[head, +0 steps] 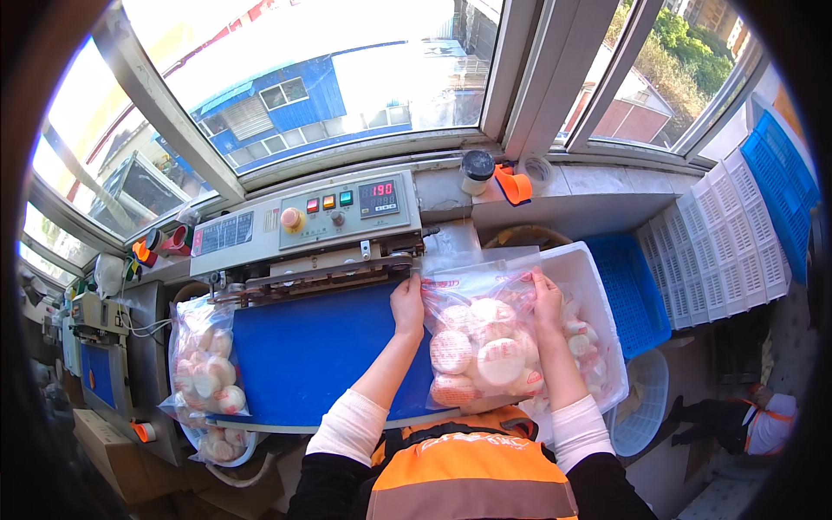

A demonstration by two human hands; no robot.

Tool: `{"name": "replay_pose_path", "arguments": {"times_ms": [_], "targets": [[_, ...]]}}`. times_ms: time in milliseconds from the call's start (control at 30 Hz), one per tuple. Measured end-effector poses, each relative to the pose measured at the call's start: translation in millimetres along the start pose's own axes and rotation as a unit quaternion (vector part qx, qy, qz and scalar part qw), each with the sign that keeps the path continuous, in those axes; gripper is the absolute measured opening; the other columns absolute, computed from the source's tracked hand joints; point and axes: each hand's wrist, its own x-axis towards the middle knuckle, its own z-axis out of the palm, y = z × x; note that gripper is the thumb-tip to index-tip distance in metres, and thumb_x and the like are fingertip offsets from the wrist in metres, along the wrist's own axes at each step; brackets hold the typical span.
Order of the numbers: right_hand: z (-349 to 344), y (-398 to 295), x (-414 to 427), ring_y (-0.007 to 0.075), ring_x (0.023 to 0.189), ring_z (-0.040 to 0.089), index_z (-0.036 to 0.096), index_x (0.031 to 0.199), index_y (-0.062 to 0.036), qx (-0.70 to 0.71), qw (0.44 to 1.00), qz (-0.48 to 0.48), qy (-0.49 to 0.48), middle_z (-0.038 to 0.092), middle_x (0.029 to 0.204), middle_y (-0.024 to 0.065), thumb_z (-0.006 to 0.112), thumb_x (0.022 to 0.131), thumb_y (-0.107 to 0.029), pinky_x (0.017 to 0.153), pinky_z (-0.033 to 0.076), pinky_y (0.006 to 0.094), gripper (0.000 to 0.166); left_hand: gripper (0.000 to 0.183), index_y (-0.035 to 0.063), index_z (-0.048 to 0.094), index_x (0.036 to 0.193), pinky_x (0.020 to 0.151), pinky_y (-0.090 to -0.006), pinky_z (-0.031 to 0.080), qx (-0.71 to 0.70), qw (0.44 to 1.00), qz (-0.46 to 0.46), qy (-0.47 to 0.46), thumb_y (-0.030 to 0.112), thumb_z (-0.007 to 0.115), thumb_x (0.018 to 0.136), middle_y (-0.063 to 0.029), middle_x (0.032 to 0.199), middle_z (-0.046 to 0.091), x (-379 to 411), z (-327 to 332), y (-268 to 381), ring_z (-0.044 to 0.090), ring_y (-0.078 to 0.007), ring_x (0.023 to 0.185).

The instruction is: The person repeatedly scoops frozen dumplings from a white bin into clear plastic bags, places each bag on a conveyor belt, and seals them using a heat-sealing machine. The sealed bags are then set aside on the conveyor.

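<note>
Between my hands hangs a clear plastic bag (484, 354) with red print, filled with several round pale buns or cakes. My left hand (407, 304) pinches its upper left corner, close to the right end of the sealing head of a continuous band sealer (305, 227). The upper right corner is gripped by my right hand (547, 299). Left of the bag lies the sealer's blue conveyor belt (312, 351). Another filled bag (208, 364) rests at the belt's far left end, over a white basket (244, 452).
A white foam box (614, 351) with more filled bags stands at the right, beside a blue plastic crate (624, 286) and stacked white crates (721, 240). A jar (478, 174) and tape roll (536, 170) sit on the sill. A person (747, 419) is at the far right.
</note>
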Motion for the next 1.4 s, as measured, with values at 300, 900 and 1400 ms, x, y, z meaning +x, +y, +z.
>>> {"name": "replay_pose_path", "arguments": {"times_ms": [300, 900, 1400], "targets": [[22.3, 16.7, 22.6, 0.0034, 0.051, 0.041, 0.075, 0.089, -0.0025, 0.005, 0.998, -0.024, -0.055, 0.057, 0.063, -0.0058, 0.070, 0.096, -0.031, 0.047, 0.032, 0.0222, 0.030, 0.028, 0.0012, 0.067, 0.092, 0.044, -0.0275, 0.036, -0.003, 0.999, -0.047, -0.004, 0.023, 0.056, 0.103, 0.0002, 0.063, 0.056, -8.7, -20.3, 31.2, 0.046, -0.0076, 0.047], [56.9, 45.2, 26.4, 0.0049, 0.048, 0.044, 0.073, 0.091, -0.0016, 0.036, 0.993, 0.039, -0.101, 0.057, 0.062, -0.0043, 0.071, 0.095, -0.031, 0.045, 0.035, 0.0227, 0.029, 0.031, 0.0000, 0.067, 0.094, 0.041, -0.0266, 0.034, 0.069, 0.995, 0.052, 0.047, 0.025, 0.052, 0.105, -0.0016, 0.053, 0.054, 1.2, -65.9, 32.4, 0.045, -0.0082, 0.042], [80.4, 43.5, 2.2, 0.0038, 0.055, 0.048, 0.074, 0.089, -0.0030, -0.031, 0.989, 0.028, -0.145, 0.058, 0.066, -0.0045, 0.067, 0.097, -0.026, 0.051, 0.037, 0.0217, 0.026, 0.021, 0.0047, 0.060, 0.110, 0.042, -0.0188, 0.025, 0.003, 0.994, 0.034, 0.104, 0.022, 0.050, 0.106, 0.0071, 0.069, 0.041, -46.7, -130.6, 51.5, 0.032, -0.0003, 0.053]]}}
